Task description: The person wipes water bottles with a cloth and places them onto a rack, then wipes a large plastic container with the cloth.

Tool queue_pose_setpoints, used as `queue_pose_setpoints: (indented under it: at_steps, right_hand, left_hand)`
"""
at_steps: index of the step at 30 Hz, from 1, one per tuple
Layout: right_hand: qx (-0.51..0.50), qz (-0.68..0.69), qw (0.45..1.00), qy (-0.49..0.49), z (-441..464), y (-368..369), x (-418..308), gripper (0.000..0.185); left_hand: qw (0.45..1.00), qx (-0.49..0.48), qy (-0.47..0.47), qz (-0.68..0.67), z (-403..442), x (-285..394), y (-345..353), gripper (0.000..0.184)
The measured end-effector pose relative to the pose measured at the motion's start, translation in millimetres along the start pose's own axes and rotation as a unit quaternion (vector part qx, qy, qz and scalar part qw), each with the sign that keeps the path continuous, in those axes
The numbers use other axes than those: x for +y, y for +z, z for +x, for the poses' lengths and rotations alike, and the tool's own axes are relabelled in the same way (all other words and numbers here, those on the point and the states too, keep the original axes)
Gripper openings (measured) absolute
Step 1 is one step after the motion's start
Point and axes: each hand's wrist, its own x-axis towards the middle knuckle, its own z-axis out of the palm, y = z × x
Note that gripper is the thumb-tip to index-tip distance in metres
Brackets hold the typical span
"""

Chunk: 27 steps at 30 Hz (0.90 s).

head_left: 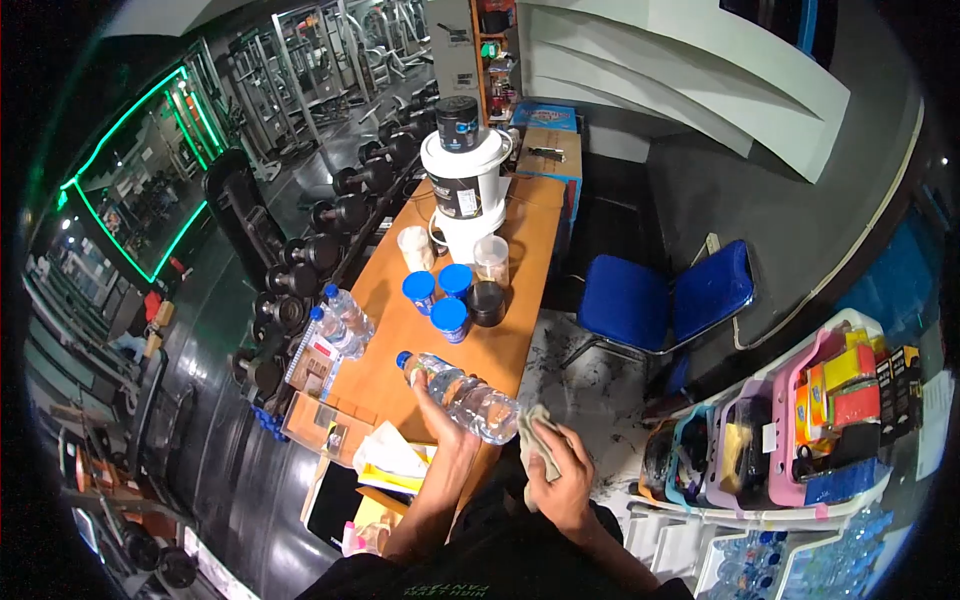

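A clear water bottle (470,402) with a blue cap lies tilted in my left hand (444,425), its cap toward the upper left and its base toward the lower right. My right hand (564,480) grips a greyish-green cloth (540,448) close beside the bottle's base. Two more capped bottles (343,320) are on the left part of the wooden table (390,385). Beyond the held bottle are three blue-lidded tubs (449,318), a dark-lidded jar (487,303) and a clear container (491,260).
White buckets (462,190) bear a black tub (458,122) at the table's far end. A blue chair (625,303) stands right. Coloured baskets (790,430) are at lower right, dumbbells (318,252) on the left. Tissues (388,455) lie near the table's front.
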Motion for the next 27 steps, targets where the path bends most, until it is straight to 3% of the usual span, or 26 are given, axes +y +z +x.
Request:
queue_pose_setpoints:
  at_steps: [4, 8, 12, 13, 16, 18, 20, 27]
  right_hand:
    - [-0.048, -0.062, 0.991, -0.112, -0.6, 10.2, -15.0, 0.041]
    - [-0.094, -0.058, 0.984, -0.143, -12.5, 4.7, -4.7, 0.047]
    - [-0.113, 0.023, 0.993, 0.022, -31.3, 7.0, 8.6, 0.041]
    - [-0.069, 0.011, 0.997, 0.031, -27.6, 5.8, 11.1, 0.039]
    - [0.055, -0.011, 0.998, 0.016, -15.8, 2.9, 10.3, 0.040]
    - [0.045, -0.008, 0.998, -0.040, -12.9, 7.1, 6.1, 0.044]
    - [-0.042, -0.106, 0.984, -0.135, -9.2, 7.8, 2.4, 0.046]
    - [-0.046, -0.162, 0.983, -0.078, -17.6, 2.2, 5.9, 0.047]
  left_hand:
    - [0.997, -0.043, -0.053, -0.028, -4.4, -6.4, -3.3, 0.059]
    - [0.998, -0.029, -0.052, -0.014, -4.6, -2.7, -3.5, 0.059]
    - [0.998, -0.028, -0.046, -0.039, 5.5, -2.0, -11.3, 0.056]
    - [0.998, -0.032, -0.047, -0.030, 4.4, -2.1, -11.2, 0.056]
    - [0.998, -0.039, -0.049, -0.011, -4.9, -4.4, -11.5, 0.055]
    - [0.997, -0.048, -0.059, -0.001, -8.9, -9.1, -9.0, 0.055]
    - [0.996, -0.063, -0.065, -0.009, -1.1, -14.3, -16.0, 0.055]
    - [0.997, -0.035, -0.070, 0.002, -0.2, -11.4, -15.4, 0.058]
